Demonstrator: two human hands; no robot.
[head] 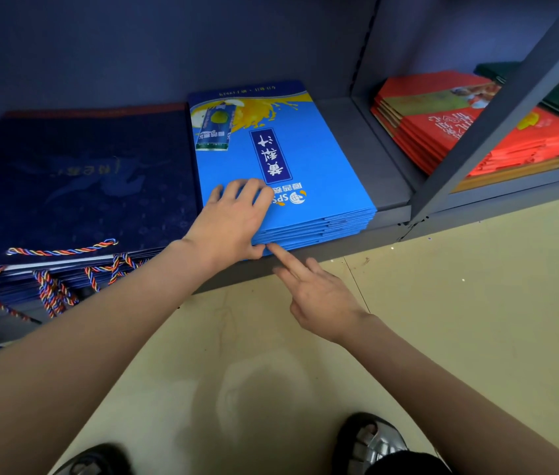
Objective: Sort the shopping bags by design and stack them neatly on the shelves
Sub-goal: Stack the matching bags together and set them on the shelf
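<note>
A stack of bright blue shopping bags (312,166) with a juice print lies flat on the low grey shelf (367,159). My left hand (233,217) holds the stack's front left corner, fingers on top and thumb at the front edge. My right hand (315,296) is below the shelf edge, its straight index finger touching the stack's front edge next to the left thumb. To the left lies a stack of dark navy bags (79,186) with twisted multicoloured rope handles (62,250) hanging over the shelf front.
In the adjacent shelf bay on the right sits a pile of red bags (442,132), with dark green ones behind. A grey upright post (497,121) divides the bays. Below are the beige floor (476,303) and my two sandalled feet.
</note>
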